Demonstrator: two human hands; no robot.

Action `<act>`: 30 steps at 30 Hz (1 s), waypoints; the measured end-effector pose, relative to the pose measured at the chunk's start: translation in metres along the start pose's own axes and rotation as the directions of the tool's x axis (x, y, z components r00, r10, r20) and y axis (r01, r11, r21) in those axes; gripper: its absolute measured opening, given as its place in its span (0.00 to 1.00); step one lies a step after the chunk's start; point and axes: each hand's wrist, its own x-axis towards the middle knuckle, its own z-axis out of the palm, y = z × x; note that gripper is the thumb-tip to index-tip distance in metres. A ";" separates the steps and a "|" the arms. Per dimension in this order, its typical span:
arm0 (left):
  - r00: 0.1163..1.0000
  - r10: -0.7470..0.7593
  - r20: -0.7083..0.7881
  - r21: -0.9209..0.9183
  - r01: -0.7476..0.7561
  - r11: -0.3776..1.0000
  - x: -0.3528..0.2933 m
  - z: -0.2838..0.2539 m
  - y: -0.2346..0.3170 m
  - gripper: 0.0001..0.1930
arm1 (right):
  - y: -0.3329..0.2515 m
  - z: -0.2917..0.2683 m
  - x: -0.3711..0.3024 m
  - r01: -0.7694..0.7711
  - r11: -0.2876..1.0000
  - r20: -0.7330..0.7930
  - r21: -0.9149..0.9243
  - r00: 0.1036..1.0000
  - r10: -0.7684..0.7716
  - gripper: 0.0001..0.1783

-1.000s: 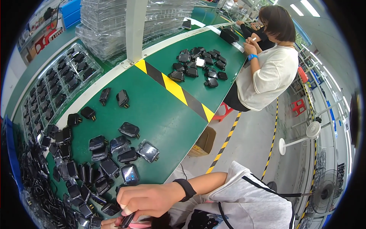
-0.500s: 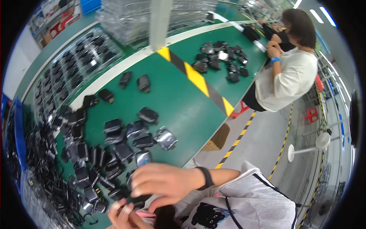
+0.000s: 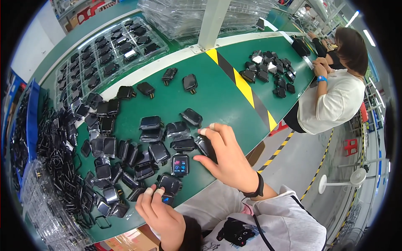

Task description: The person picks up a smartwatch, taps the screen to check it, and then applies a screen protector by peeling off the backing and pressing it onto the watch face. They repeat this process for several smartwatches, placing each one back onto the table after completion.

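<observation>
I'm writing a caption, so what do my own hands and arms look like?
Your left hand and right hand are ungloved, with what look like whitish covers on some fingertips. A black band circles the right wrist; a dark strip barely shows at the left. The right sleeve is pale grey with dark trim.

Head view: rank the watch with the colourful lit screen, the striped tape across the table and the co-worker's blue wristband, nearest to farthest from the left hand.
1. Lit watch: just ahead of the left hand, slightly right.
2. Striped tape: farther ahead, to the right.
3. Blue wristband: farthest, well to the right, on the co-worker.
</observation>
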 end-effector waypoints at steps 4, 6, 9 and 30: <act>0.995 0.065 -0.077 0.093 -0.058 0.994 0.004 0.009 0.002 0.16 | 0.000 -0.023 0.005 0.067 0.997 0.082 -0.023 0.994 -0.065 0.29; 0.989 0.099 -0.111 0.140 -0.083 0.987 0.007 0.008 0.002 0.16 | 0.001 -0.040 0.021 0.114 0.993 0.115 -0.043 0.987 -0.109 0.29; 0.993 0.094 -0.071 0.127 -0.085 0.988 0.007 0.002 -0.005 0.15 | 0.010 -0.054 0.064 0.206 0.974 0.201 -0.090 0.962 -0.185 0.28; 0.931 -0.213 0.295 -0.953 0.272 -0.133 0.013 -0.051 -0.048 0.28 | -0.113 0.048 0.165 0.622 0.651 0.453 0.436 0.474 -0.755 0.18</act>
